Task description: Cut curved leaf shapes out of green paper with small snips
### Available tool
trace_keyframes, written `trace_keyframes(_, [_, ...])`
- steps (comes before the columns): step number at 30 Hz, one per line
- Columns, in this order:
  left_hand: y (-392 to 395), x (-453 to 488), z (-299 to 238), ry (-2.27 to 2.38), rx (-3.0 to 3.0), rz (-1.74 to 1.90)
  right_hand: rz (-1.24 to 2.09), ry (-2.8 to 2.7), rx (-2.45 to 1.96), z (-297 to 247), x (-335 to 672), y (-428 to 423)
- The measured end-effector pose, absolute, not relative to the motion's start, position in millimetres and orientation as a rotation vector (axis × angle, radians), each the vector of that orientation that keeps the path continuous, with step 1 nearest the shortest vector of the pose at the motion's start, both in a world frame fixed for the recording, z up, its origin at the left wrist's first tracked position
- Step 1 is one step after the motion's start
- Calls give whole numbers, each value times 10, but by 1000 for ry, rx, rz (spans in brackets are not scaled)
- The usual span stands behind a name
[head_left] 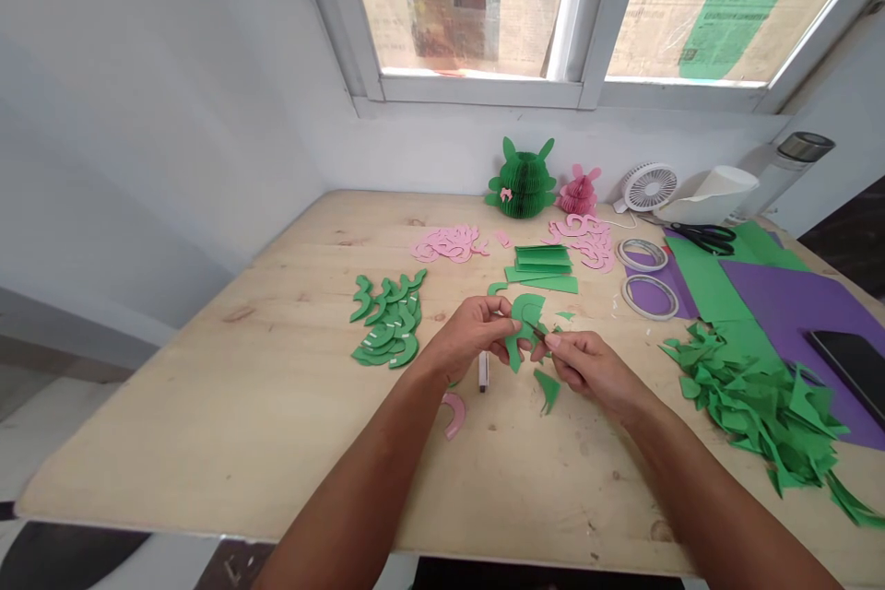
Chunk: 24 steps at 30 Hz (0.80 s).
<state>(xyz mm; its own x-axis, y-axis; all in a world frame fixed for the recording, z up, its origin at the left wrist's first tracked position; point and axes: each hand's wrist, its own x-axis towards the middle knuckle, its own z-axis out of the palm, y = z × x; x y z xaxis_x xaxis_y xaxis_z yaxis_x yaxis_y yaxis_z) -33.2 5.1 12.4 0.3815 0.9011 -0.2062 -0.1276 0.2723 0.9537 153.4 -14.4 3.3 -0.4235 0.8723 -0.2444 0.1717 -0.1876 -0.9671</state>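
L hand (470, 336) in narrow pinch on curved green paper piece (525, 323), piece held up off table, between both hands. R hand (587, 364) also narrow, pinching at piece's right edge; exact grip partly hidden by fingers. Step in hand: looks like fine work on paper edge, both hands on same piece, nothing else held.

Just below, green offcut (548, 390) lying on table near R hand. White pen-like stick (483, 371) below L hand, w/ pink arc (454, 415) close by. To L, heap of green arcs (391, 318) w/ small white bits on them. Ahead, stack of green strips (543, 260), flanked by two heaps of pink arcs (446, 244) (584, 240). Further back, by wall, green paper honeycomb bunny (522, 180) + smaller pink one (579, 192). To R, two tape rolls (640, 297), scissors (702, 238) on green sheet (705, 277), purple sheet (795, 313), big pile of green scraps (753, 406), phone (850, 373). All on pale wood table (172, 442).
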Motion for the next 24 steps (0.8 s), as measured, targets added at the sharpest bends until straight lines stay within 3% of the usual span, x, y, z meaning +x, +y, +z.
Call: trace_keyframes(24, [53, -319, 122, 968, 1062, 863, 1692, -1478, -1234, -5, 1529, -139])
